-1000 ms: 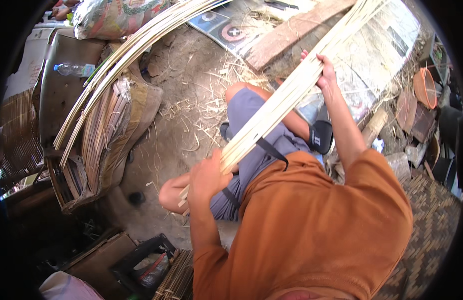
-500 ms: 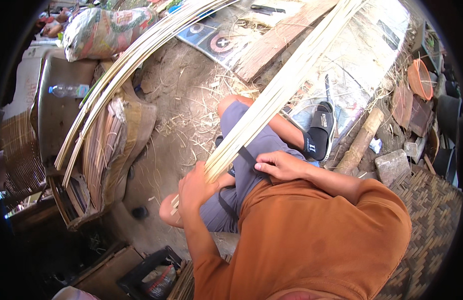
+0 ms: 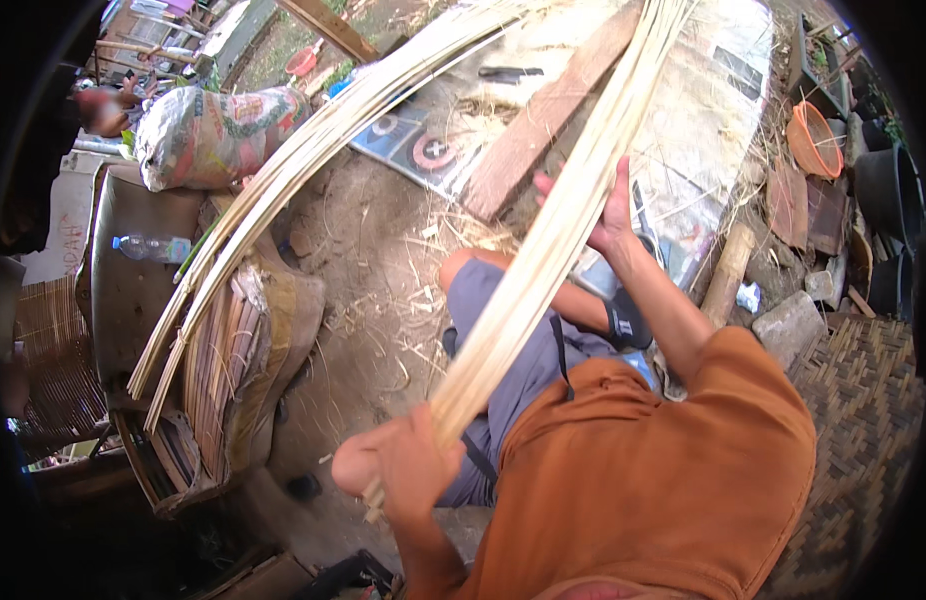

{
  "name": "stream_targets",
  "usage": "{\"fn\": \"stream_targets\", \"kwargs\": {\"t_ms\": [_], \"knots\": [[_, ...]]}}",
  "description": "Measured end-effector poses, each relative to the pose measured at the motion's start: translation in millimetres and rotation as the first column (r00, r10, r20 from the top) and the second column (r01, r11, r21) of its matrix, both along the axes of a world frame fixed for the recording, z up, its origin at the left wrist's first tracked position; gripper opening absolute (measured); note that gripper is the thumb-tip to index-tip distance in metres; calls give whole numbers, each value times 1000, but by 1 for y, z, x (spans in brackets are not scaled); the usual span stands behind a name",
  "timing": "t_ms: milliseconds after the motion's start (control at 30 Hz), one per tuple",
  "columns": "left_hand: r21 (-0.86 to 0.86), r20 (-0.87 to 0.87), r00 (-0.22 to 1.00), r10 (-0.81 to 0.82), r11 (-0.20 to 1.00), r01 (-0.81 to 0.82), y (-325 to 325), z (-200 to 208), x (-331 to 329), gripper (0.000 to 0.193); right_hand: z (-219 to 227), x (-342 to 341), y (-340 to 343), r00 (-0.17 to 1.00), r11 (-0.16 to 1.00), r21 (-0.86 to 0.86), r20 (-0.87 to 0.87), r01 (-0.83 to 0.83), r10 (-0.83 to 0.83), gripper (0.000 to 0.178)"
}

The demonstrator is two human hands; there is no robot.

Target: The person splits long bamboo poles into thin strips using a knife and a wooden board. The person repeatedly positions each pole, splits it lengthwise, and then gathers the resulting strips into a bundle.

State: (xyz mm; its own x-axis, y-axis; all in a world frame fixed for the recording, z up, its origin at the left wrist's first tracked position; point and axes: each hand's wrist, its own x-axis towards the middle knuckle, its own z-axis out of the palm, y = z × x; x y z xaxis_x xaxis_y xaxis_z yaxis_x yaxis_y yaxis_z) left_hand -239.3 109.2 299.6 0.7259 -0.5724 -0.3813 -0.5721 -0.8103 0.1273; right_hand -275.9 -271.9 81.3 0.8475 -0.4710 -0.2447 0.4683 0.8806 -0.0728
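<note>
A long bundle of pale bamboo strips (image 3: 528, 285) slants across my lap, from the lower left up to the top of the view. My left hand (image 3: 413, 465) is closed round it close to its lower end, where short tips stick out below the fist. Farther up, my right hand (image 3: 615, 222) cradles the bundle from beneath, thumb on the right side and fingertips showing on the left. The palm is partly hidden behind the strips. A second bundle of bamboo strips (image 3: 273, 185) lies to the left, curving down over a worn padded seat (image 3: 278, 370).
A reddish wooden plank (image 3: 538, 130) and a black-handled knife (image 3: 510, 73) lie on the printed sheet (image 3: 703, 130) ahead. At left are a stuffed sack (image 3: 223, 137) and a plastic bottle (image 3: 151, 248). A bamboo log (image 3: 730, 270), stone block (image 3: 788, 328) and orange basket (image 3: 815, 138) stand right.
My right hand has left my lap and reached up and forward to the middle of the bundle. My left hand, still gripping the lower end, sits lower in the view, which has shifted.
</note>
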Motion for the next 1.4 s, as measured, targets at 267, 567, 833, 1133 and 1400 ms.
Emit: {"fn": "stream_targets", "kwargs": {"t_ms": [267, 567, 833, 1133, 1400], "knots": [[184, -24, 999, 34, 983, -29, 77, -35, -41, 55, -3, 6, 61, 998, 984, 168, 38, -61, 55, 25], [-249, -604, 767, -218, 965, 78, 29, -39, 12, 72, -24, -30, 65, 957, 957, 250, 281, -151, 77, 17], [47, -995, -100, -3, 868, -495, -180, -133, 35, 39, -10, -34, 65, 870, 945, 272, 492, -182, 26, 19], [165, -981, 18, 195, 872, -461, -207, -175, 7, 27, -35, -100, 32, 755, 777, -363, -620, -515, 211, 49], [151, -987, -28, 155, 878, -455, -197, -205, 11, 21, -94, -411, -40, -191, 351, -139, -628, -926, -754, 29]]}}
